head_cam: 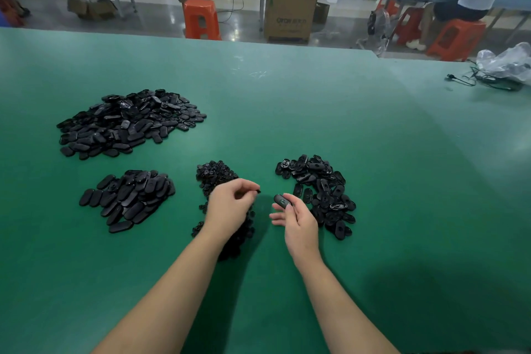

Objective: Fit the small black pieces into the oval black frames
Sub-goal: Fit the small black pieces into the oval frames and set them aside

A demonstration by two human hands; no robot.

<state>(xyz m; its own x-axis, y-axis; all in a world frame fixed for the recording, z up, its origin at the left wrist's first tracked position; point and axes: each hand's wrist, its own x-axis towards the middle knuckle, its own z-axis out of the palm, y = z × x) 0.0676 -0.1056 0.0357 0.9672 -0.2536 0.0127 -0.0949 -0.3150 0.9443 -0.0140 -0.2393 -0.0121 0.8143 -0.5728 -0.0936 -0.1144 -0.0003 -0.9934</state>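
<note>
Head view: right hand (pixel 298 220) grips one oval frame (pixel 282 200) between thumb and fingers; left hand (pixel 230 204), just left of it, pinches a small piece (pixel 258 191) at its fingertips — not yet seated. Under the left hand, the small-piece heap (pixel 216 174); right of the grip, open frames (pixel 319 190). Far left, two piles (pixel 129 198) of closed ovals — judged finished, so well underway. Writing: carton (pixel 290 10) print, unreadable.

one oval black frame (pixel 282 200) sits tilted above the table, apart from a heap of oval frames (pixel 319 195) just to its right. a heap of small black pieces (pixel 216 174) lies left of them, one tiny piece (pixel 258 190) raised beside it.
</note>
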